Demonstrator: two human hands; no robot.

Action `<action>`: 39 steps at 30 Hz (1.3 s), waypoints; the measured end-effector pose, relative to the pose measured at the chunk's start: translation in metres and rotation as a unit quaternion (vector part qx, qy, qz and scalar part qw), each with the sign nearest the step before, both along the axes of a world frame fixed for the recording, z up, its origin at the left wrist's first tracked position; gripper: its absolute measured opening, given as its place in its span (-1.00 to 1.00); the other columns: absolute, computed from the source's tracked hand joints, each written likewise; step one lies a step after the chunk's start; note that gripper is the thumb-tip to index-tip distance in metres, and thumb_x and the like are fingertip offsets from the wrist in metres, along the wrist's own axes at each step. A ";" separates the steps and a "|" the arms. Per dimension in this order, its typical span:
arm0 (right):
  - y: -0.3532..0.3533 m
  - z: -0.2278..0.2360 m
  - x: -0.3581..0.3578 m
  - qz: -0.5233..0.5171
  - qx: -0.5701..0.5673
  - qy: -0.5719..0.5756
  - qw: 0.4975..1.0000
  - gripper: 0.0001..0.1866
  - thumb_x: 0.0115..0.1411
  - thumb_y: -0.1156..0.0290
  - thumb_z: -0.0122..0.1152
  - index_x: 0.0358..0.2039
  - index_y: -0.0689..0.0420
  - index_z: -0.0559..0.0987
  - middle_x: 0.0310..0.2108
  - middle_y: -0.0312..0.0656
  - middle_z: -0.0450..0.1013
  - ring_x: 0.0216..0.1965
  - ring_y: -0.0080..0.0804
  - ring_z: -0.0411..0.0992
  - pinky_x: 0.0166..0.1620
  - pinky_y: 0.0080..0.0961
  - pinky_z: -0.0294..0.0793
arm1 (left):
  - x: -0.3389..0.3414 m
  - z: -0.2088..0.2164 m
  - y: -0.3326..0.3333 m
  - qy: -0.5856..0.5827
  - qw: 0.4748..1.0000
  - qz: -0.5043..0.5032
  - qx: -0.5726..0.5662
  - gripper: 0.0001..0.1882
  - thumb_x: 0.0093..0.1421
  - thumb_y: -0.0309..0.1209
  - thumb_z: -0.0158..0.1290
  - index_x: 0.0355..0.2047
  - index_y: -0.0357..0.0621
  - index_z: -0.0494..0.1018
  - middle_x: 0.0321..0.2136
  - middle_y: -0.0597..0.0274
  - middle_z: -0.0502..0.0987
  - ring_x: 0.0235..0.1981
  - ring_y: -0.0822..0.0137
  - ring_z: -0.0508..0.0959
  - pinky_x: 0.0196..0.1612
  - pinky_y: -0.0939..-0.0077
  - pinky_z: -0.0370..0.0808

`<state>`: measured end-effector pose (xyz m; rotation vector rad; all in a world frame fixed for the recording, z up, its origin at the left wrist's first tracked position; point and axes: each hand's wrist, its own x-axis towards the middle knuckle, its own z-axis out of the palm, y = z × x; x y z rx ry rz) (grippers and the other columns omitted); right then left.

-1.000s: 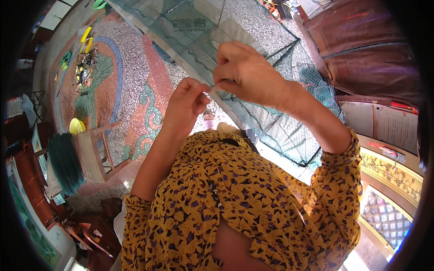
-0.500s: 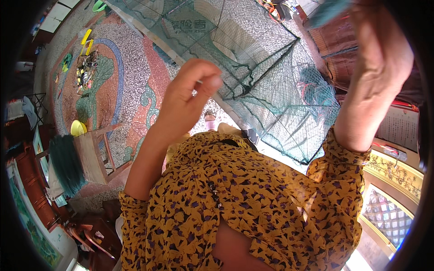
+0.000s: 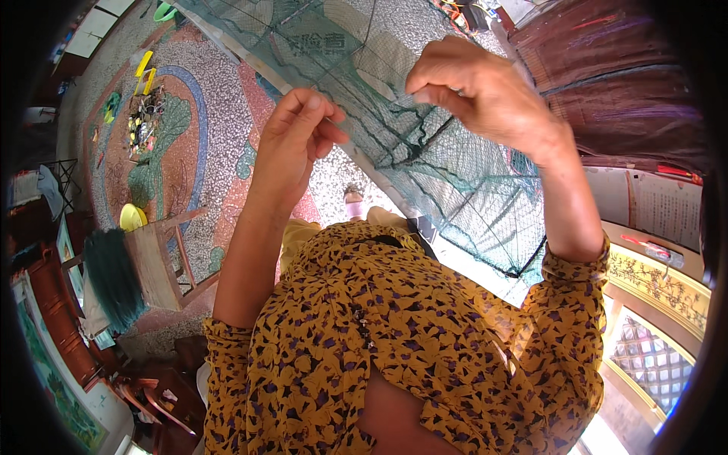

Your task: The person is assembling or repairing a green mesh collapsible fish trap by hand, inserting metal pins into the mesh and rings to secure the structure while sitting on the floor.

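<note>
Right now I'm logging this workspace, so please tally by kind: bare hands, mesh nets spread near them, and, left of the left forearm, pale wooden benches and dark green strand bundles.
Bare hands, left hand and right hand: 2
Green mesh net: 1
Pale wooden bench: 1
Dark green strand bundle: 1
Total: 5

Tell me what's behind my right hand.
Green netting spreads behind your right hand; whatever lies directly behind the hand is covered, so I can't see it.

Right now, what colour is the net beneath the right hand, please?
The net is bluish green, showing best in the head view.
</note>
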<state>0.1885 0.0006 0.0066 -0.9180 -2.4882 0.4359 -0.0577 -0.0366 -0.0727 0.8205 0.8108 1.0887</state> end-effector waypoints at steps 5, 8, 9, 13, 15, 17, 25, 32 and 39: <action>0.003 -0.028 -0.001 -0.049 -0.054 -0.046 0.996 -0.91 0.07 0.48 0.24 -0.36 0.06 0.58 -0.40 -0.28 0.43 -0.29 -0.29 0.47 -0.21 -0.40 0.48 | 0.007 -0.007 -0.008 0.024 1.000 -0.009 -0.013 -0.83 0.35 -0.35 -0.13 -0.36 -0.12 0.36 -0.28 0.10 0.53 -0.59 0.60 0.39 -0.55 0.77 0.25; 0.003 -0.031 -0.008 -0.043 -0.083 -0.032 0.995 -0.90 0.05 0.49 0.25 -0.36 0.06 0.58 -0.41 -0.28 0.43 -0.29 -0.30 0.47 -0.20 -0.41 0.49 | 0.012 -0.007 -0.014 0.031 0.999 -0.013 -0.020 -0.82 0.36 -0.34 -0.15 -0.37 -0.11 0.34 -0.21 0.00 0.53 -0.63 0.64 0.32 -0.57 0.81 0.21; 0.002 -0.031 -0.009 -0.038 -0.078 -0.032 0.996 -0.89 0.04 0.49 0.26 -0.37 0.06 0.59 -0.41 -0.28 0.43 -0.29 -0.31 0.47 -0.19 -0.41 0.49 | 0.013 -0.008 -0.015 0.032 0.999 -0.014 -0.022 -0.82 0.36 -0.34 -0.15 -0.37 -0.11 0.34 -0.18 -0.04 0.53 -0.64 0.66 0.30 -0.58 0.82 0.20; 0.005 -0.037 -0.011 -0.003 -0.070 -0.018 0.997 -0.86 0.01 0.50 0.28 -0.36 0.08 0.57 -0.41 -0.26 0.43 -0.28 -0.30 0.47 -0.19 -0.39 0.48 | 0.013 -0.013 -0.016 0.008 0.999 -0.019 -0.032 -0.82 0.36 -0.34 -0.16 -0.37 -0.11 0.33 -0.15 -0.08 0.53 -0.62 0.66 0.31 -0.58 0.81 0.20; 0.006 -0.040 -0.013 0.008 -0.082 0.017 0.996 -0.83 0.00 0.50 0.29 -0.34 0.08 0.54 -0.40 -0.24 0.43 -0.26 -0.28 0.46 -0.18 -0.37 0.47 | 0.010 -0.017 -0.015 -0.007 0.999 -0.027 -0.040 -0.82 0.37 -0.34 -0.18 -0.36 -0.11 0.31 -0.14 -0.04 0.53 -0.59 0.65 0.35 -0.56 0.79 0.22; 0.002 -0.040 -0.019 0.009 -0.106 0.069 0.992 -0.79 0.00 0.50 0.30 -0.32 0.07 0.51 -0.38 -0.20 0.41 -0.23 -0.25 0.44 -0.17 -0.33 0.46 | 0.011 -0.022 -0.014 -0.058 0.994 -0.015 -0.094 -0.83 0.37 -0.34 -0.17 -0.35 -0.12 0.30 -0.16 -0.01 0.54 -0.57 0.62 0.37 -0.55 0.77 0.24; -0.001 -0.040 -0.050 0.019 -0.162 -0.003 0.987 -0.89 -0.04 0.42 0.34 -0.49 0.09 0.57 -0.39 -0.20 0.32 -0.22 -0.17 0.36 -0.15 -0.29 0.41 | 0.018 -0.043 -0.020 -0.239 0.948 0.014 -0.210 -0.89 0.34 -0.39 -0.12 -0.33 -0.13 0.30 -0.47 0.27 0.44 -0.54 0.53 0.41 -0.53 0.70 0.30; -0.024 -0.037 -0.087 0.098 -0.029 0.195 0.976 -0.92 0.01 0.45 0.32 -0.51 0.06 0.55 -0.46 -0.34 0.38 -0.30 -0.39 0.39 -0.28 -0.45 0.37 | 0.035 -0.056 -0.030 -0.099 0.993 0.061 -0.012 -0.80 0.28 -0.46 -0.09 -0.10 -0.20 0.26 -0.32 0.25 0.40 -0.52 0.51 0.44 -0.48 0.63 0.38; -0.012 0.054 -0.083 0.032 -0.269 0.353 0.896 -0.97 0.15 0.47 0.15 -0.43 0.08 0.53 -0.46 -0.32 0.48 -0.40 -0.45 0.46 -0.32 -0.62 0.41 | 0.041 0.007 -0.036 0.338 0.916 0.009 0.218 -0.59 0.16 -0.57 0.03 0.03 -0.10 0.27 -0.22 0.13 0.33 -0.45 0.42 0.43 -0.41 0.49 0.41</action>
